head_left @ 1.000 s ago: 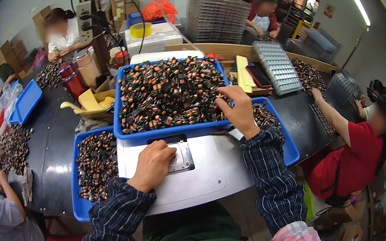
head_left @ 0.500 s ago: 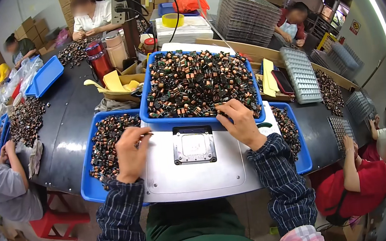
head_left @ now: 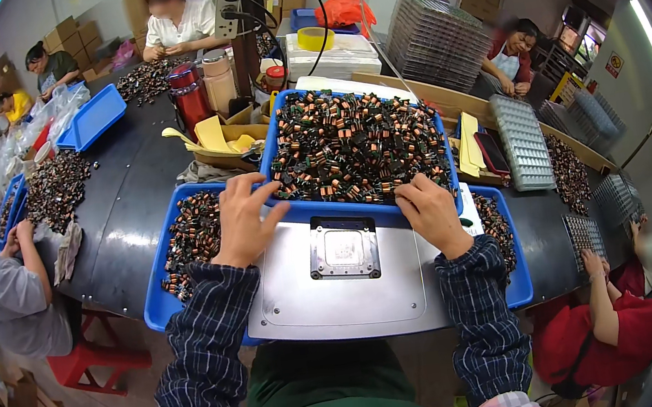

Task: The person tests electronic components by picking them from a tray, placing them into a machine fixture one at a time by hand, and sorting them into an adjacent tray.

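A large blue tray [head_left: 292, 193] heaped with small copper-wound coils [head_left: 354, 138] rests at the back of a silver metal plate [head_left: 339, 305]. At the tray's front left corner, my left hand [head_left: 244, 218] is open, thumb and fingers spread, with nothing visible in it. My right hand [head_left: 434, 210] is at the tray's front right rim, fingers bent and closed together over the coils there. What its fingertips hold, if anything, is hidden. Between my hands, a square metal fixture [head_left: 343, 248] is set into the plate, with a pale square at its centre.
Lower blue trays of coils stand left [head_left: 160, 303] and right [head_left: 521, 289] of the plate. Behind are a red thermos [head_left: 191, 102], a box with yellow sheets [head_left: 214, 136] and stacked clear trays [head_left: 436, 41]. A white cavity tray [head_left: 522, 140] leans at right. Several co-workers sit around the dark table [head_left: 110, 223].
My left hand's pinched fingers have spread, and the small dark piece at them no longer shows. That hand is now nearer the tray corner. The whole view has shifted slightly; my right hand stays at the rim.
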Tool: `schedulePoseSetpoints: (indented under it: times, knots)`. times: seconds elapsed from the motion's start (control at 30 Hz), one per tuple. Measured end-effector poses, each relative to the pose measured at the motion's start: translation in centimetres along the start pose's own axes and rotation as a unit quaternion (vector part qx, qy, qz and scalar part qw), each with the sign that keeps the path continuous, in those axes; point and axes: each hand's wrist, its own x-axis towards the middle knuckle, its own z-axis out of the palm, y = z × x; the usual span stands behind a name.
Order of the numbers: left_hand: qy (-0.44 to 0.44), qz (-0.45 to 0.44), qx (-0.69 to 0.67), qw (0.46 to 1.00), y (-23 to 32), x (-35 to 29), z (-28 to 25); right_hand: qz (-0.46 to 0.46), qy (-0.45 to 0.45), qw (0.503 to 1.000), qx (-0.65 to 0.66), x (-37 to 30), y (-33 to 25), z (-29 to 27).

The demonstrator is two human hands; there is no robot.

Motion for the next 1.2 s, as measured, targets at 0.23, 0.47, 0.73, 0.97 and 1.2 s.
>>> schedulePoseSetpoints:
  times: [0.23, 0.47, 0.73, 0.97, 1.2]
  knots:
    - [-0.06, 0.05, 0.043, 0.996, -0.2, 0.1, 0.0, 0.074, -0.07, 0.993, 0.06, 0.2, 0.6, -1.7]
    - [-0.142, -0.007, -0.007, 0.99, -0.3, 1.2, -0.6, 0.168, -0.053, 0.96, 0.217, 0.1, 0.4, -2.2]
    - [-0.114, 0.049, 0.062, 0.99, 0.9, 1.3, 0.5, 0.254, -0.164, 0.776, 0.553, 0.3, -2.9, 0.4]
    - [-0.14, 0.014, 0.018, 0.99, 1.6, 1.2, 1.8, 0.11, -0.162, 0.92, 0.34, -0.6, -5.4, 2.0]
    - [-0.058, 0.027, 0.024, 0.998, 1.9, 1.0, 3.2, -0.08, -0.139, 0.964, 0.212, -0.3, -5.8, 2.7]
